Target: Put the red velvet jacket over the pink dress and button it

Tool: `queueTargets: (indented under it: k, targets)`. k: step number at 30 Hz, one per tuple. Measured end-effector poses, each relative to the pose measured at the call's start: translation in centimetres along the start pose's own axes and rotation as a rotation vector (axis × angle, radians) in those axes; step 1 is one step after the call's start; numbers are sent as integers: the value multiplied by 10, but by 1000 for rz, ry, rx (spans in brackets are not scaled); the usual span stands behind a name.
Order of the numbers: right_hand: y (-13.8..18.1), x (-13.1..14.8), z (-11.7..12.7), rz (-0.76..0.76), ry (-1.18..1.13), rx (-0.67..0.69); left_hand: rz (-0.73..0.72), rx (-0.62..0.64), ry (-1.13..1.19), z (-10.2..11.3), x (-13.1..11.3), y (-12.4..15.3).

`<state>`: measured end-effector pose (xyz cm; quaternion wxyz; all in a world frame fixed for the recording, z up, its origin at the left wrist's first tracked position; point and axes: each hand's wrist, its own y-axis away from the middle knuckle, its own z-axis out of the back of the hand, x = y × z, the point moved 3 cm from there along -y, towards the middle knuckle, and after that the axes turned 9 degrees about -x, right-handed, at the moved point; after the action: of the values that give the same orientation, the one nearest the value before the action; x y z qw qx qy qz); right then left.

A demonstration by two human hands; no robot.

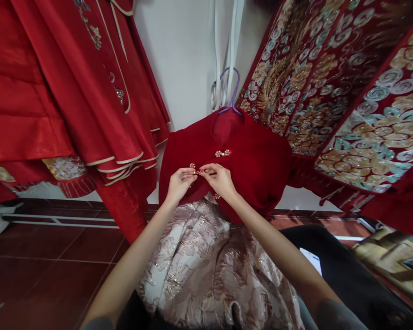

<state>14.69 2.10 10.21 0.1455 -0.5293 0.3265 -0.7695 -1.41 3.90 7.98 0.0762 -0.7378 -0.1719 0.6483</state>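
A dark red jacket (258, 160) hangs in front of me on a purple hanger (234, 91). At its front, my left hand (181, 184) pinches one side of a beaded clasp (198, 172). My right hand (218, 178) is closed on the other side, fingertips almost meeting the left ones. Higher up sits a fastened flower-shaped clasp (223, 153) with pearls. Another clasp part (216, 196) shows just below my right hand. Beneath the jacket, a shiny pale patterned fabric (192, 256) spreads over my lap.
Bright red garments (99, 91) with cream piping hang at the left. Sequined dark red garments (330, 82) hang at the right. White rack poles (230, 46) rise behind the hanger. A phone (310, 260) lies on black cloth (333, 293) to my right.
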Motion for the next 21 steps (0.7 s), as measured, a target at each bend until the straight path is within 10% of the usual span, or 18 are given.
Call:
queueTargets:
  k: [21]
  targets:
    - [5,14,-2,11,-32,-68,-19,4,-10,0,-11,2]
